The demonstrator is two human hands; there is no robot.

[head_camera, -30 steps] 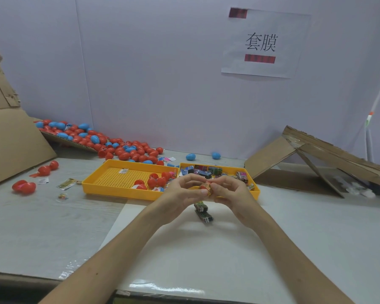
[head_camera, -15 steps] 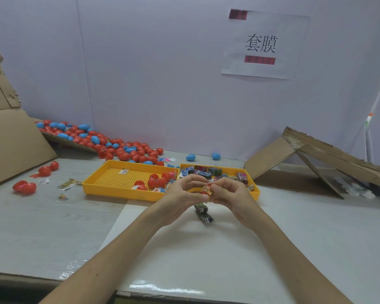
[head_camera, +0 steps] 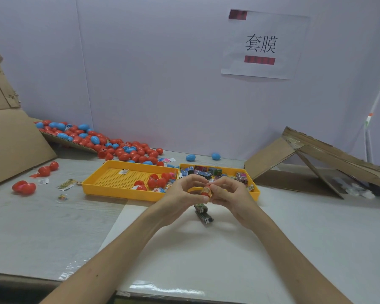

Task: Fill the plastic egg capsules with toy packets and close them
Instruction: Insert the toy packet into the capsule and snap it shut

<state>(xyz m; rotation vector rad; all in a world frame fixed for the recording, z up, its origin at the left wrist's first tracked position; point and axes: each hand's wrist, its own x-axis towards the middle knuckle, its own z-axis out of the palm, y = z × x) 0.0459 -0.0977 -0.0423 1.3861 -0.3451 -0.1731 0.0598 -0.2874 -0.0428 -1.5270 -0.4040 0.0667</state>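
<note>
My left hand (head_camera: 182, 194) and my right hand (head_camera: 230, 195) meet above the table in front of the yellow trays. Between their fingertips they pinch a red egg capsule (head_camera: 206, 191) with a toy packet showing at its opening. Whether the capsule is closed I cannot tell, as my fingers cover most of it. Below my hands a dark strip of toy packets (head_camera: 203, 213) lies on the white mat. The left yellow tray (head_camera: 110, 178) holds a few red capsule halves (head_camera: 156, 182). Several toy packets (head_camera: 208, 172) fill the right yellow tray (head_camera: 256, 193).
A heap of red and blue capsules (head_camera: 110, 143) spreads along the back left wall. Two blue eggs (head_camera: 190, 157) lie behind the trays. Loose red capsules (head_camera: 24, 187) and scattered packets (head_camera: 66, 184) sit at the left. Cardboard panels (head_camera: 316, 156) lean at the right and far left.
My hands stay together at the same spot; the fingers have shifted slightly around the capsule and packet.
</note>
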